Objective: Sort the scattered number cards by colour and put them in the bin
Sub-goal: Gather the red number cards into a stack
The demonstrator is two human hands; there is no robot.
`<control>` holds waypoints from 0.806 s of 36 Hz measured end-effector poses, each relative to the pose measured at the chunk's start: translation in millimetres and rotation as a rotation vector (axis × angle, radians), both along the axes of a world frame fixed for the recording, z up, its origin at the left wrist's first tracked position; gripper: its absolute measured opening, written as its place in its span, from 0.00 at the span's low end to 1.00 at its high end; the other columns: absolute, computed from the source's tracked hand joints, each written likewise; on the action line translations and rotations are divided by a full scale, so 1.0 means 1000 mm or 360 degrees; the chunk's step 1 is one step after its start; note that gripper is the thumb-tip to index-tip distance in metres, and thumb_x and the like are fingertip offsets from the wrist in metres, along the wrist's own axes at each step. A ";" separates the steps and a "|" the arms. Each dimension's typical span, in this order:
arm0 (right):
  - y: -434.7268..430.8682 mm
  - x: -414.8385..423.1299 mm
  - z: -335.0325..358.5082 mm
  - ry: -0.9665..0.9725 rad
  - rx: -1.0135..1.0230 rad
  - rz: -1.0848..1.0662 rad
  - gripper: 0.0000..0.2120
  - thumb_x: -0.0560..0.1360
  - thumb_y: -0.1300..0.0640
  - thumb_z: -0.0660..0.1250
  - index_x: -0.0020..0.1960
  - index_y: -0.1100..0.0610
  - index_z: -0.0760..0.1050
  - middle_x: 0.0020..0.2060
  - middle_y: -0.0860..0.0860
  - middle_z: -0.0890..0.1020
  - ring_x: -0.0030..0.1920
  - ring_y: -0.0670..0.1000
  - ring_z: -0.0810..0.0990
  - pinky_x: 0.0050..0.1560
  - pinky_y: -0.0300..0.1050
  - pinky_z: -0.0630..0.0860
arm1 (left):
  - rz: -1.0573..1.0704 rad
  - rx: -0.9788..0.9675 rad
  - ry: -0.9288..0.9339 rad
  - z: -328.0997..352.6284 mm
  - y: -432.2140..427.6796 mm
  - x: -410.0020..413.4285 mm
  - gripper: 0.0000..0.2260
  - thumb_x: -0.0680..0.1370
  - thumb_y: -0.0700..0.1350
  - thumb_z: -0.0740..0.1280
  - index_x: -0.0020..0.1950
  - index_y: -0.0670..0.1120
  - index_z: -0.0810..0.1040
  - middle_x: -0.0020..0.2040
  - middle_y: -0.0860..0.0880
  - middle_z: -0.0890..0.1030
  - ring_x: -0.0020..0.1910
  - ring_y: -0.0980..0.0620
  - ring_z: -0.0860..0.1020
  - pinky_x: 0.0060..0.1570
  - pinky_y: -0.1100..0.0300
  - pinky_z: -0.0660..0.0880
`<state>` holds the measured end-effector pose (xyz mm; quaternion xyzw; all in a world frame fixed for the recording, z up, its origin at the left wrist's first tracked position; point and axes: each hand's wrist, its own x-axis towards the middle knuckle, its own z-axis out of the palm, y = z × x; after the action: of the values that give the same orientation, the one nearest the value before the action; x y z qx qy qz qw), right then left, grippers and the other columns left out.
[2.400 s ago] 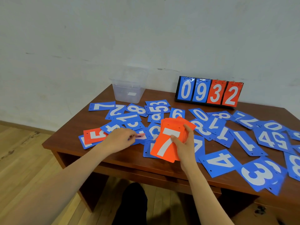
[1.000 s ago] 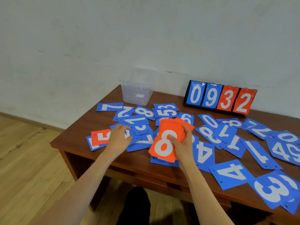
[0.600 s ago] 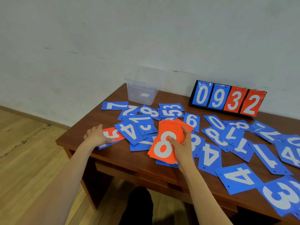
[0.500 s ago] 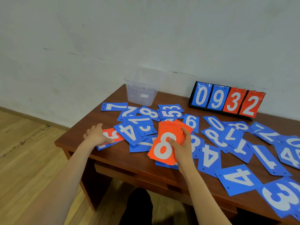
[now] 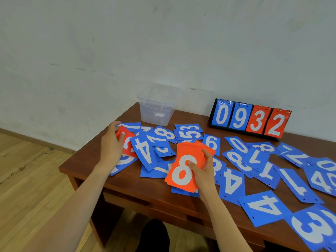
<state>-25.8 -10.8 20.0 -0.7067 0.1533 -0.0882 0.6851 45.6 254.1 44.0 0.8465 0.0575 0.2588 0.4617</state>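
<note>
Red card [image 5: 128, 143], its number half hidden, is pinched by left hand [image 5: 111, 149]; red stack [image 5: 181, 174] is gripped by right hand [image 5: 203, 174].

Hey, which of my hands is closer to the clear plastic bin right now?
Left. The left hand grips a red card just front-left of the clear bin. The right hand holds the red card stack farther off, toward the table's near edge.

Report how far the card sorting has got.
Done: the right hand holds a stack of orange number cards topped by an 8. In hand: the left hand grips a loose orange card. Left: many blue number cards cover the wooden table; the clear plastic bin shows no cards.
</note>
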 end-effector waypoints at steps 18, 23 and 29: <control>-0.035 -0.016 0.008 -0.0148 -0.0021 -0.0105 0.31 0.75 0.58 0.68 0.71 0.42 0.57 0.70 0.51 0.66 0.60 0.54 0.74 0.41 0.42 0.77 | -0.0951 0.0351 -0.0148 0.092 -0.119 -0.035 0.12 0.75 0.44 0.70 0.58 0.50 0.79 0.50 0.55 0.80 0.49 0.55 0.80 0.45 0.70 0.74; -0.059 -0.025 0.006 -0.0198 0.0012 -0.0119 0.29 0.77 0.56 0.66 0.72 0.40 0.56 0.69 0.50 0.66 0.57 0.51 0.74 0.44 0.45 0.79 | -0.1257 0.0180 0.0114 0.096 -0.153 -0.030 0.08 0.73 0.44 0.72 0.51 0.52 0.81 0.44 0.59 0.81 0.38 0.69 0.78 0.36 0.77 0.70; -0.081 -0.035 0.010 -0.0236 0.0094 -0.0073 0.22 0.80 0.53 0.60 0.70 0.38 0.58 0.66 0.49 0.69 0.55 0.52 0.79 0.47 0.52 0.82 | -0.1447 0.0005 0.0318 0.070 -0.203 -0.030 0.08 0.72 0.46 0.73 0.49 0.54 0.81 0.47 0.54 0.81 0.40 0.60 0.81 0.37 0.71 0.75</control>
<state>-61.1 -91.8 30.3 -0.6739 0.1206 -0.1514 0.7130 15.3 51.5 114.3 0.8073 -0.2758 -0.0525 0.5191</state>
